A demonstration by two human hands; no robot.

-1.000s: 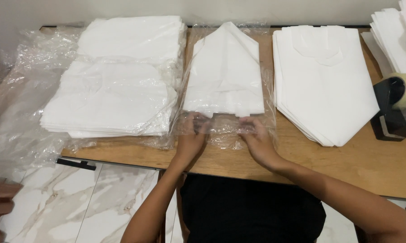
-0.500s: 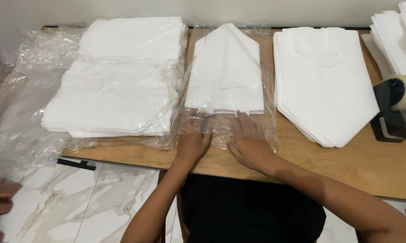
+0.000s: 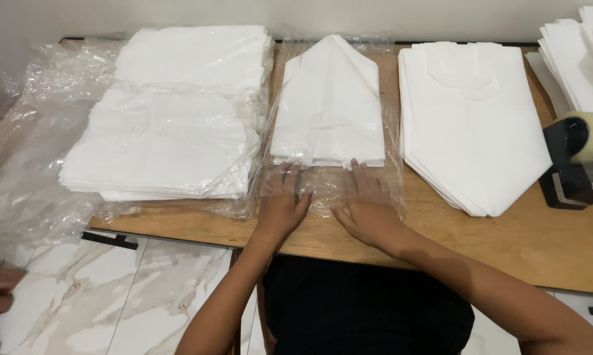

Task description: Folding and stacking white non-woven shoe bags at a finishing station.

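The clear plastic bag [image 3: 332, 190] below the folded white garment [image 3: 329, 105] is pressed flat under the left hand [image 3: 282, 209] and right hand [image 3: 369, 213], fingers spread, gripping nothing; the film is judged light, slippery, limp, best pinched at its open edge.

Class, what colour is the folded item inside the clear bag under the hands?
White, seen in the head view: folded item.

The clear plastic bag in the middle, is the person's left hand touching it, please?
Touching. The head view shows the left hand lying flat on the clear plastic bag, fingers spread over its open end.

- A small packing workroom
- Wooden desk [image 3: 507, 250] carrying stacks of folded white garments [image 3: 474, 112] and clear plastic bags [image 3: 26, 164]
- Tape dispenser [image 3: 572, 164] at right edge
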